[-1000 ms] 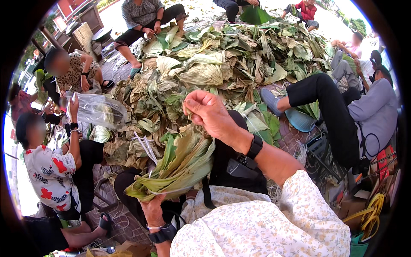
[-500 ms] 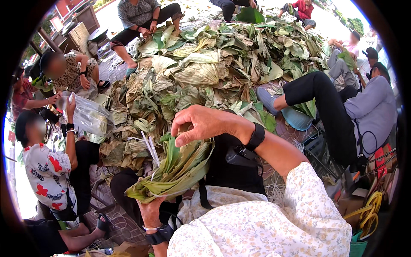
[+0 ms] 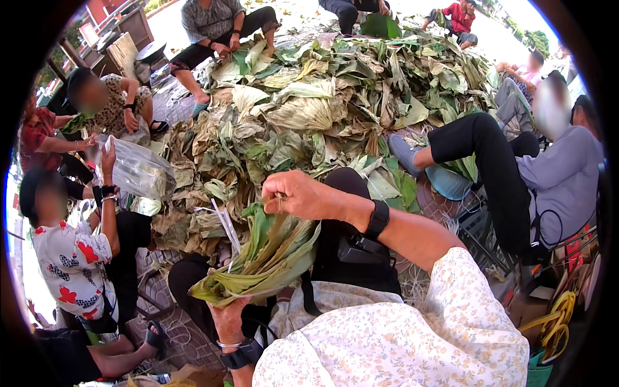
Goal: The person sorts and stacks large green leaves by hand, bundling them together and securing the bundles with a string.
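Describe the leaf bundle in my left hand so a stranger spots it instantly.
Find the big leaf pile, upper middle. Below it, your left hand holds the fanned, yellow-green bundle. Unlike the heaped leaves, it's gathered in one grip, your right hand just above.

Left hand point(image 3: 227, 315) grasping the lower end of a leaf bundle point(image 3: 264, 264); right hand point(image 3: 296, 195) above, its fingers curled at the bundle's upper end. White strips point(image 3: 223, 222) rise just beside the bundle. Beyond lies a broad heap point(image 3: 290, 116) of green and brown leaves. At left, a co-worker point(image 3: 72, 267) raises a clear bag point(image 3: 138, 169); at right, a blue basin point(image 3: 447, 185) contains green leaves point(image 3: 465, 168).
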Demonstrator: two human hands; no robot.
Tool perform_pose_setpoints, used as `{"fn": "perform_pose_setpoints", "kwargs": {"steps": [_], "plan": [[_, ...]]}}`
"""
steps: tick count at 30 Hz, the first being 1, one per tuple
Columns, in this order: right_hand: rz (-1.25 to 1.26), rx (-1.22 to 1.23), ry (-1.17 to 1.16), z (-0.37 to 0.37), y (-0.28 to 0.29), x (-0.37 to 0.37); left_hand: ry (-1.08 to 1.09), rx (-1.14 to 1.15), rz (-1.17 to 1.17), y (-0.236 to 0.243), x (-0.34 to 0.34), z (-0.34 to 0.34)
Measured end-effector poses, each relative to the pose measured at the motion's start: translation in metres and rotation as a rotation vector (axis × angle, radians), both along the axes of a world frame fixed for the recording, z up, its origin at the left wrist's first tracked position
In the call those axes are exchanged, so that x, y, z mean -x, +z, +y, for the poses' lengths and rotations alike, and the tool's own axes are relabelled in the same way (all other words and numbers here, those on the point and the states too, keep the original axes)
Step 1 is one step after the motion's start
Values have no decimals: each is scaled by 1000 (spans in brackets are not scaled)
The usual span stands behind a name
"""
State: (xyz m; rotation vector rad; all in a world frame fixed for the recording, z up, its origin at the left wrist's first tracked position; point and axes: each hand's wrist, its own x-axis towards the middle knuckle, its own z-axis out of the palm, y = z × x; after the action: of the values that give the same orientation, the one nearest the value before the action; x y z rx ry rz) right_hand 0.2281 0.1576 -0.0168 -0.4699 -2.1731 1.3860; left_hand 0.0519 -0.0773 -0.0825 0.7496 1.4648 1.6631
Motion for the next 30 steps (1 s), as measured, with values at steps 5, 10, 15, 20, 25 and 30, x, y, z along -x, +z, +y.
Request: {"fn": "perform_pose_setpoints", "kwargs": {"steps": [5, 10, 15, 20, 25, 30], "plan": [[346, 736, -127, 29, -2, -23, -37, 10, -6, 9, 0, 3], [274, 640, -171, 27, 10, -31, -39, 35, 3, 9, 1, 2], [-200, 21, 91, 13, 15, -25, -54, 15, -48, 13, -4, 7], [-22, -133, 184, 10, 1, -22, -115, -67, 1, 8, 2, 12], [-39, -236, 100, 2, -14, -12, -75, 54, 190, 14, -10, 8], [-66, -114, 101, 1, -11, -20, -63, 106, 287, 15, -22, 21]]}}
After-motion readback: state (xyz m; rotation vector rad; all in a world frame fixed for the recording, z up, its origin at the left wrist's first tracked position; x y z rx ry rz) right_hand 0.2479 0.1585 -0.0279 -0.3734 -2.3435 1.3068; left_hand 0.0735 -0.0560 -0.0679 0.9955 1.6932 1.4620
